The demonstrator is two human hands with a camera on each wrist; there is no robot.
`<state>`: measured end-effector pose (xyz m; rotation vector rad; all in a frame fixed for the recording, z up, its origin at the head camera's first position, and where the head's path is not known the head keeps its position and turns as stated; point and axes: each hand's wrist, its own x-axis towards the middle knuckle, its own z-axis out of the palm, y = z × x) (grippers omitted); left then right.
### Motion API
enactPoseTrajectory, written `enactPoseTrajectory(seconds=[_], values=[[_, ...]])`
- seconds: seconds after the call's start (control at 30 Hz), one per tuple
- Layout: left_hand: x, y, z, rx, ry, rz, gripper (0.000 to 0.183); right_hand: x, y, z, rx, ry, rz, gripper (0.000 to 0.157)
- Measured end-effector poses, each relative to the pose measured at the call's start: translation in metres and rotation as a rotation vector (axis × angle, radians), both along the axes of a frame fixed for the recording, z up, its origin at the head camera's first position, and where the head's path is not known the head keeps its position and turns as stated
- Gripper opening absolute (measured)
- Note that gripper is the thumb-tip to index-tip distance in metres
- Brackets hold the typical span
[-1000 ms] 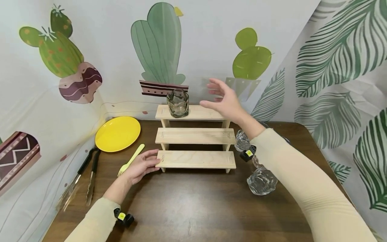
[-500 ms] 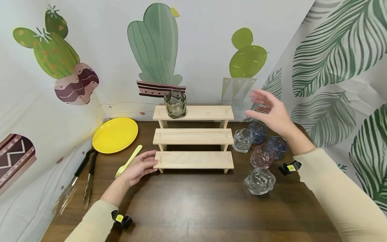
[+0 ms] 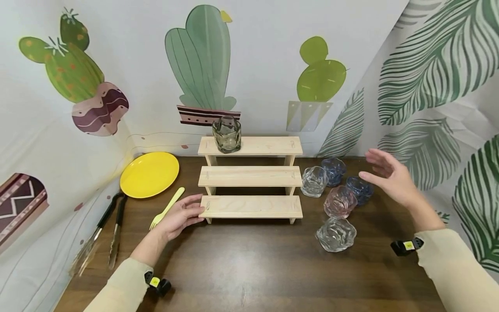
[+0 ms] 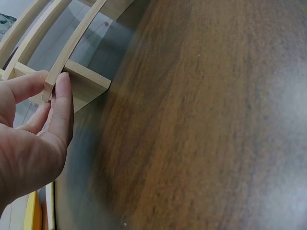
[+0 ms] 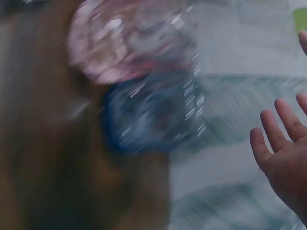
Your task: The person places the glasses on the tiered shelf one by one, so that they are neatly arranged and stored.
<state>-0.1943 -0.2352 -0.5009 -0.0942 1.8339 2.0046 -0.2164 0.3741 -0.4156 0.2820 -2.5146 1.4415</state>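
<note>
A three-tier wooden stand (image 3: 251, 207) rises against the back wall. My left hand (image 3: 182, 218) pinches the left end of its lowest shelf; in the left wrist view, thumb and fingers of that hand (image 4: 36, 136) lie on both sides of the board. On the top shelf, towards the left, sits a smoky green glass (image 3: 227, 135). My right hand (image 3: 393, 177) is held in the air, fingers apart and holding nothing. Nearest to it is a blue glass (image 3: 359, 190), which looks blurred in the right wrist view beside a pink glass (image 5: 103, 43).
Right of the stand are a clear glass (image 3: 314, 182), another blue glass (image 3: 333, 172), a pink glass (image 3: 340, 202) and a front clear glass (image 3: 336, 235). At left lie a yellow plate (image 3: 150, 175), a yellow fork (image 3: 166, 209) and tongs (image 3: 100, 229).
My right hand has moved from above the top shelf to the right and downward, past the glasses, which it had partly covered. My left hand stays on the stand.
</note>
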Motion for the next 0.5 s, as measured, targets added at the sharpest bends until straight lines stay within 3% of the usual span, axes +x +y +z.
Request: enactPoseTrajectory(seconds=[0.1,0.33,0.5], values=[[0.000,0.000,0.000,-0.008,0.000,0.001,0.065,0.006,0.015,-0.017,0.015,-0.045,0.011,0.078],[0.000,-0.001,0.000,-0.005,-0.003,0.001,0.065,0.012,0.037,-0.047,-0.041,-0.140,0.137,0.093],[0.000,0.000,0.000,-0.007,0.000,-0.002,0.065,0.013,0.043,-0.064,-0.068,-0.199,0.163,0.100]])
